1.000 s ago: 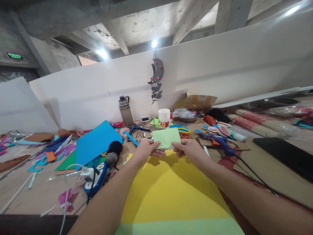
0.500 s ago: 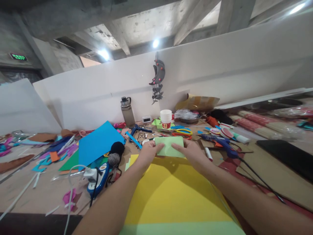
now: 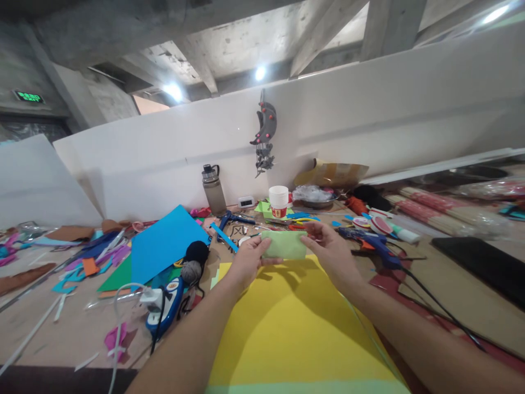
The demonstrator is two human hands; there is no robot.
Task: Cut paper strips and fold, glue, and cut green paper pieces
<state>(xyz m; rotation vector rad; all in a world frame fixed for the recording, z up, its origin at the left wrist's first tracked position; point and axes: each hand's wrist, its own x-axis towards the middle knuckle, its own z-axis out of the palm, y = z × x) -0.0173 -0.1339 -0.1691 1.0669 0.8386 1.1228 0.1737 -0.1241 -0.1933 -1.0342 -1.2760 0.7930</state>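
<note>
Both of my hands hold a small light green folded paper (image 3: pixel 284 244) above the far edge of a large yellow sheet (image 3: pixel 295 323). My left hand (image 3: pixel 246 260) pinches its left end with thumb on top. At the right end, my right hand (image 3: pixel 328 249) grips the paper with fingers curled over the upper edge. The paper looks like a narrow folded rectangle held roughly level.
A blue sheet (image 3: pixel 164 241), yarn balls (image 3: pixel 192 260), a blue glue gun (image 3: pixel 371 241) with its cord, yellow-handled scissors (image 3: pixel 305 220), paper cups (image 3: pixel 278 200) and a water bottle (image 3: pixel 213 189) lie around. A white board wall (image 3: pixel 369 109) stands behind the table. Scraps litter the left side.
The green paper has become narrower, folded over between my hands. My right hand moved up to its top right edge; the left stayed at the left end.
</note>
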